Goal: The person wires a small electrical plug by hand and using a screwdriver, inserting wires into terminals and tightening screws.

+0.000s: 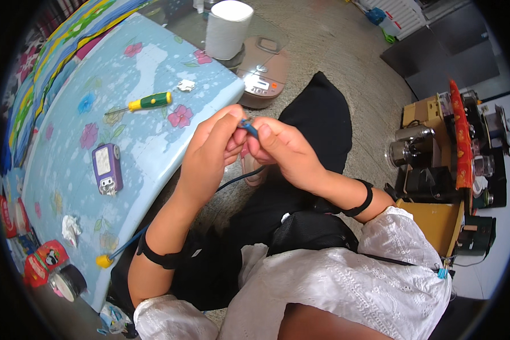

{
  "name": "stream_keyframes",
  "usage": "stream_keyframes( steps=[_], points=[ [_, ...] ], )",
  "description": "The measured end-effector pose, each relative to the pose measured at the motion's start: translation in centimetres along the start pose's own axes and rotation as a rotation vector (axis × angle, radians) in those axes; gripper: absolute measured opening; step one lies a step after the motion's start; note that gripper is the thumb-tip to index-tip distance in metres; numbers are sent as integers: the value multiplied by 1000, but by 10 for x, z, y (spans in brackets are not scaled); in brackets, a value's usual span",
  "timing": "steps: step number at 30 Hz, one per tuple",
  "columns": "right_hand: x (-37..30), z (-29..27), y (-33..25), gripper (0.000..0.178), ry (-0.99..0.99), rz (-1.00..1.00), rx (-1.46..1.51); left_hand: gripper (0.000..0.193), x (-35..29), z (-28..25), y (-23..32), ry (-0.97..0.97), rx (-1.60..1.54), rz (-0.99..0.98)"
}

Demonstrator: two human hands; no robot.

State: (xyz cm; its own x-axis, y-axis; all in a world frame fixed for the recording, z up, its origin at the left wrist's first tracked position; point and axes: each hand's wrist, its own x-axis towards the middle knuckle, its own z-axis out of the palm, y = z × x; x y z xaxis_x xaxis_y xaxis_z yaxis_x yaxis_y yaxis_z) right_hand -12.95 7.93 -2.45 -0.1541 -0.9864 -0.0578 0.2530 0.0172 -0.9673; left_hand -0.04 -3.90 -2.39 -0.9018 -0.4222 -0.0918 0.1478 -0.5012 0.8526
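Above my lap, just off the table's edge, both hands meet at the end of a blue cable [249,130]. My right hand [286,148] is closed, its thumb pressing along the blue sheath. My left hand [214,139] pinches at the tip, where short bits that look like bare wires show between the fingers. A dark length of cable [241,178] runs below my hands and behind my left forearm. Near the table's front edge a blue cord ends in a yellow plug-like piece [103,260]. On the table lie a green-and-yellow screwdriver [153,102] and a purple-and-white boxy device [105,168].
The table [147,147] has a pale blue flowered cover. A small white piece [186,85], crumpled tissue [71,229] and a red packet [45,263] lie on it. Beyond its corner stand a paper roll [228,31] and a brown cooker [262,73]. Shelves [430,209] with pots are at right.
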Motion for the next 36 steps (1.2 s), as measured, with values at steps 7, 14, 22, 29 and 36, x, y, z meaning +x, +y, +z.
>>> stream_keyframes(
  steps=[7, 14, 22, 29, 36],
  points=[
    [4, -5, -2, 36, 22, -66, -125, 33, -3, 8, 3, 28, 0, 22],
    [-5, -4, -5, 34, 37, -129, -230, 34, -1, 1, -9, -58, -125, -4],
    [-11, -16, -17, 23, -50, -249, -701, 35, 2, -9, 2, -219, -118, -184],
    [-7, -30, -21, 15, -101, -531, -1052, 37, -1, -4, 2, -243, -36, -219],
    [-14, -44, -24, 13, -101, -570, -1116, 38, -4, 13, -7, -226, -88, -234]
  ],
)
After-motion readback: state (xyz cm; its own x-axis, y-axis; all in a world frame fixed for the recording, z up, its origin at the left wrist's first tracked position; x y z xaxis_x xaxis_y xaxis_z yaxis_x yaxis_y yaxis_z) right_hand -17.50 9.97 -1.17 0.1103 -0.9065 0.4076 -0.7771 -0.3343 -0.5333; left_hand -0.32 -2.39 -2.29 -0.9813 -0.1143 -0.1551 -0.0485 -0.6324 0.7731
